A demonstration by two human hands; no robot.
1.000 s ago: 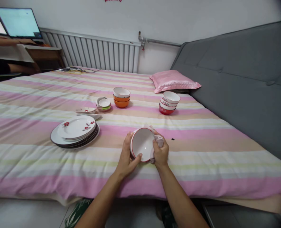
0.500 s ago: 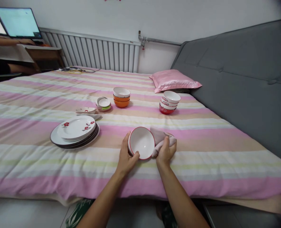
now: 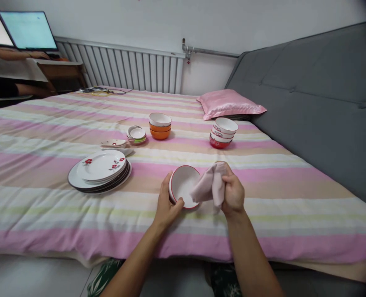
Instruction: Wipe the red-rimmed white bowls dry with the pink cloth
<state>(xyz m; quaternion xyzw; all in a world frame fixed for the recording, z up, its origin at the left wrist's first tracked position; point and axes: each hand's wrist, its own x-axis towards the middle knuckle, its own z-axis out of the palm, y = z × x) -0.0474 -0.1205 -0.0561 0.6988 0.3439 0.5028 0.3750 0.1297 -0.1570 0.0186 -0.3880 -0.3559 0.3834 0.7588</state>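
Note:
My left hand (image 3: 168,203) grips a white bowl (image 3: 182,183) with a red rim, thumb over the near edge and fingers round its left side. The bowl is tilted, its inside turned toward me. A pinkish-grey cloth (image 3: 212,185) is bunched in my closed right hand (image 3: 233,192), just right of the bowl. One loose end of the cloth hangs in front of the bowl's right part and hides it; whether it touches the inside I cannot tell.
On the striped bed (image 3: 278,218) are stacked plates (image 3: 104,165) at left, small dishes (image 3: 137,134), orange bowls (image 3: 160,128) and red-and-white bowls (image 3: 223,134). A pink pillow (image 3: 229,103) lies by the grey headboard (image 3: 313,78). Another person's arm (image 3: 12,53) rests at a desk.
My right hand has lifted the cloth from beside the bowl's right side and turned, bringing a loose end before the bowl's opening. The left hand keeps its hold on the bowl.

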